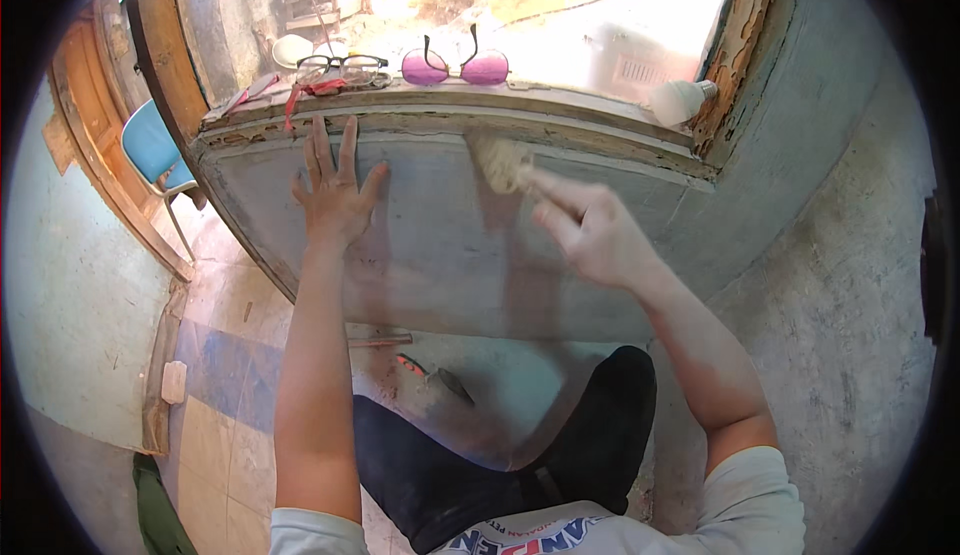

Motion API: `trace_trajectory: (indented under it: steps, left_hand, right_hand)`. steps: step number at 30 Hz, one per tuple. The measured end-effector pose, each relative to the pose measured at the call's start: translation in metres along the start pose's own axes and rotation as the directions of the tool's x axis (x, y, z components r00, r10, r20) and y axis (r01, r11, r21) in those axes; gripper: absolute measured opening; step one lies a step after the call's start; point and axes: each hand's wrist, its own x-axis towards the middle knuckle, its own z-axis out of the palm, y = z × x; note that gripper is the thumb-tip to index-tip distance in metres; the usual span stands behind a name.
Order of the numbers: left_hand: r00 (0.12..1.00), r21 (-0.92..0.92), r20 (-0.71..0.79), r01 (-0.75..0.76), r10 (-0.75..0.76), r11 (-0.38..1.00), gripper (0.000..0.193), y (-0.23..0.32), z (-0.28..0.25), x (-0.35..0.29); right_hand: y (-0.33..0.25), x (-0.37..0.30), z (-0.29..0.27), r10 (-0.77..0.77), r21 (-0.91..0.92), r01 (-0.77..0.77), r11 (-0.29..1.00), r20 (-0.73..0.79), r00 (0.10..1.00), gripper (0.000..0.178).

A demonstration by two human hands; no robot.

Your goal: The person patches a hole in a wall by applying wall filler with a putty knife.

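Brushing or scraping of the wall (430, 225) is judged in hand: a blurred pale tool (500, 166), at 12 o'clock just below the ledge (590, 125), is held in the closed grip of the right hand (590, 227); the left hand (338, 200) is spread, empty, at 10 o'clock. Steady contact is probably called for next.

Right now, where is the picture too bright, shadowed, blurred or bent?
In the head view, glare washes out the background beyond the window ledge; motion blur softens the right hand and its pale object; shadows fall on the grey panel, whose lower edge looks fisheye-bent.
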Motion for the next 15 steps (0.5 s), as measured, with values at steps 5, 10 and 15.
trace_trajectory:
  steps: [5, 10, 15]
  left_hand:
    - [0.999, 0.019, 0.038, -0.004, 0.003, 1.0, 0.084, 0.002, 0.0, -0.001]
    - [0.995, 0.038, 0.095, 0.028, -0.031, 0.999, 0.083, 0.0, -0.002, -0.004]
    - [0.999, -0.021, -0.002, -0.035, 0.035, 0.999, 0.081, 0.0, 0.002, 0.001]
  right_hand:
    - [0.01, -0.019, 0.035, 0.239, -0.182, -0.186, 0.966, 0.338, 0.911, 0.043]
    - [0.002, -0.008, 0.019, 0.033, -0.013, -0.032, 0.999, 0.042, 0.999, 0.04]
    - [0.022, -0.027, 0.04, 0.073, -0.079, -0.058, 0.995, 0.194, 0.978, 0.041]
